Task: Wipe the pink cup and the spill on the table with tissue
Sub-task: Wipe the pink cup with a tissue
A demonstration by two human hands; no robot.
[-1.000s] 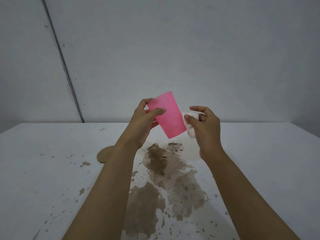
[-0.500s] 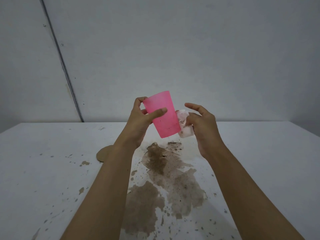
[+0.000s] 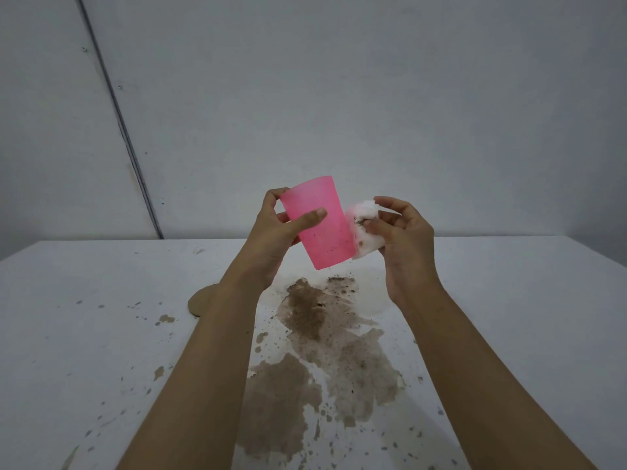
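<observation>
Clearly, from the head camera, the step in hand is cleaning the outside of the pink cup (image 3: 318,221), which the left hand (image 3: 276,232) holds in the air above the table (image 3: 84,334), tilted, with the thumb pressed across its near wall and the fingers wrapped behind. The right hand (image 3: 402,232) pinches a crumpled wad of tissue (image 3: 364,228) between thumb and fingertips and presses it to the cup's right side; the wad already shows dark specks. A few small dark marks remain on the cup's wall low down, so the wipe would best run the full height of the wall, with the left hand turning the cup a little between strokes so that each part meets the tissue. Folding the soiled face inward would keep grit from being smeared back. The grip on the cup looks firm enough to resist the sideways push. Below the hands the brown spill (image 3: 325,351) spreads wide toward the near edge, untouched, with scattered splashes to the left and a tan disc (image 3: 200,301) partly hidden behind the left forearm; one small wad will probably not suffice for it.
</observation>
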